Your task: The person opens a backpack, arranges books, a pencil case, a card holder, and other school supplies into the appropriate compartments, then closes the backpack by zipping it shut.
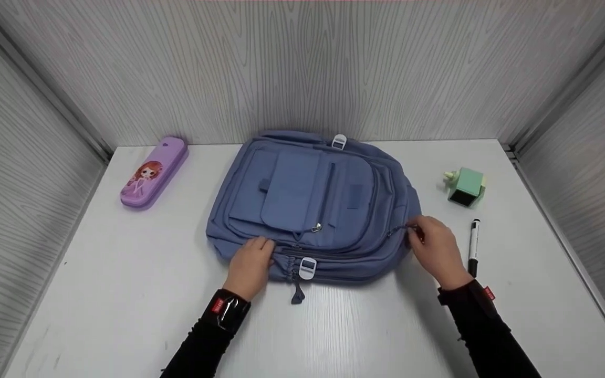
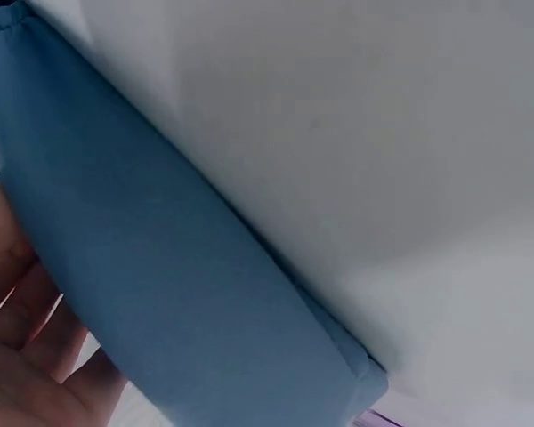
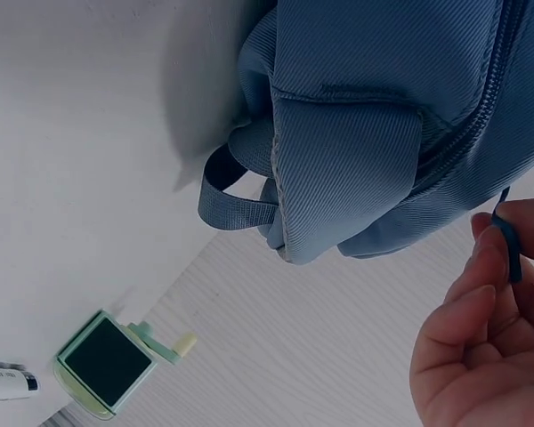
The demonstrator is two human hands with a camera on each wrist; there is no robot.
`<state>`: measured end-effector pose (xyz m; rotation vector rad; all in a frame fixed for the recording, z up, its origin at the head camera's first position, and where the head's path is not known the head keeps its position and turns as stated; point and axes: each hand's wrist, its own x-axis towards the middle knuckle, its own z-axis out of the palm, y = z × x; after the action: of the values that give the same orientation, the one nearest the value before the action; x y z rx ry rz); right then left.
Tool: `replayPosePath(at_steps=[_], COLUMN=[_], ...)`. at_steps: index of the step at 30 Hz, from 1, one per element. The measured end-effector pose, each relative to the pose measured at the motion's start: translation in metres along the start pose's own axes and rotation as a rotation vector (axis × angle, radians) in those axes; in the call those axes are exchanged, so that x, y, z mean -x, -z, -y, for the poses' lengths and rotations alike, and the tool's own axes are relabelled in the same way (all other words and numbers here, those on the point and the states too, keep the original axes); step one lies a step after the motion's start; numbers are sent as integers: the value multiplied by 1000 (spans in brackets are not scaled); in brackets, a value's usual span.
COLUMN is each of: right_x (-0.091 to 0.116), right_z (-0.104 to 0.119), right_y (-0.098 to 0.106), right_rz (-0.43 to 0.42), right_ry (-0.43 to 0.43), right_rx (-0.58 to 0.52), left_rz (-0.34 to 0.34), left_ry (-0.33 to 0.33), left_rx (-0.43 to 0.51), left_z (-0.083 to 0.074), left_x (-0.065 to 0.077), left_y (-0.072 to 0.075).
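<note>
In the lower middle of the frame, a tassel [image 1: 298, 295] hangs off the near edge of the blue backpack [image 1: 292, 189] onto the tabletop [image 1: 344, 341]; it could get trapped underneath if the bag shifts. Just left of it, the left hand [image 1: 250, 268] has its fingers curled over that edge, holding the fabric. Should this hold loosen, the soft bag might slide or bunch under a pull. Right of centre, the right hand [image 1: 437, 251] pinches a thin zipper cord [image 3: 511, 249], fingers closed on it; so slim a cord could slip free, and slack folds beside the track could jam the slider. The marker [image 1: 473, 247] lies close beside the right wrist, so a backward sweep might set it rolling. Farther off, the pencil sharpener [image 1: 468, 182] at right and the purple pencil case [image 1: 155, 172] at upper left seem safer, being well clear of both hands.
</note>
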<state>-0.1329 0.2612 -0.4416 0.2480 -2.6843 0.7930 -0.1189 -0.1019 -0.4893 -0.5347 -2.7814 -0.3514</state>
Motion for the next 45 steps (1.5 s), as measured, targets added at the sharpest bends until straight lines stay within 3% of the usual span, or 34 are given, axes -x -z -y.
replayPosePath(at_steps=[5,7,10,13,16,19,22,26,28,30,39,45], right_x=[3,4,5,5,4,5,5,6,6,6,8,6], right_z=[-4,-6,-7,-7,-7,-5,-4,-3,-3,-2,-4,-9], right_y=[1,1,1,1,0,-1,-2,-4,-5,-6,-6,-2], right_rz=[6,6,-3,-22,-27,-16,-3,-5,-2,7,7,-31], right_ry=[-22,-31,-33,-29,-32,-35,-29,-13,-5,4,10,20], right_rx=[-2,-3,-1,1,4,2,1,10,16,24,43,47], left_rz=[117,115,90,122,170,142,91,-58,-125,-144,5,154], left_ry=[62,36,-64,-149,-185,-172,-115,-94,-126,-168,-316,-406], left_rx=[-24,-39,-62,-87,-104,-128,-179,-308,-342,-334,-225,-181], left_z=[-27,-45,-80,-117,-150,-175,-190,-195,-192,-187,-167,-155], left_x=[-8,-11,-17,-24,-34,-44,-52,-60,-60,-60,-48,-36], left_y=[16,20,21,17,8,-7,-20,-36,-42,-44,-32,-18])
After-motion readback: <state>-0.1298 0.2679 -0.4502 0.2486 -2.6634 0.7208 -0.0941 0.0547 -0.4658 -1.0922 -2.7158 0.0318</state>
